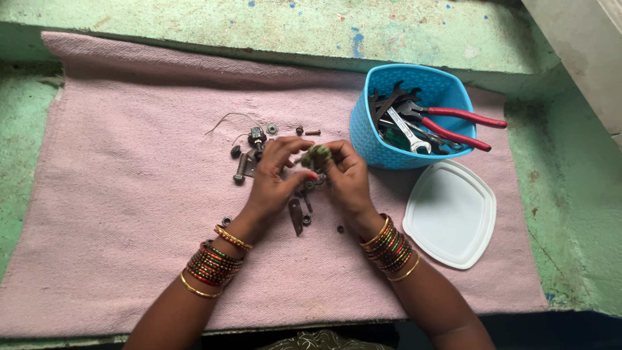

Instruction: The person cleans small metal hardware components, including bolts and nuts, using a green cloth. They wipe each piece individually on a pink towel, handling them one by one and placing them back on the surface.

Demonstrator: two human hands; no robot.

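My left hand [275,176] and my right hand [346,178] meet over the middle of a pink cloth [129,214]. Between their fingertips they hold a small greenish round part [317,154]. Both wrists wear several coloured bangles. Loose metal hardware lies under and around the hands: a dark bolt [240,170], a flat metal bracket [296,216], small nuts and washers [272,129], a short screw [313,132] and a thin bent wire [230,120]. What lies directly under the palms is hidden.
A blue plastic basket [369,139] at the right holds several spanners [405,126] and red-handled pliers [463,123]. Its white lid [451,214] lies on the cloth in front of it. The cloth rests on a green painted ledge [570,194] with a raised step behind.
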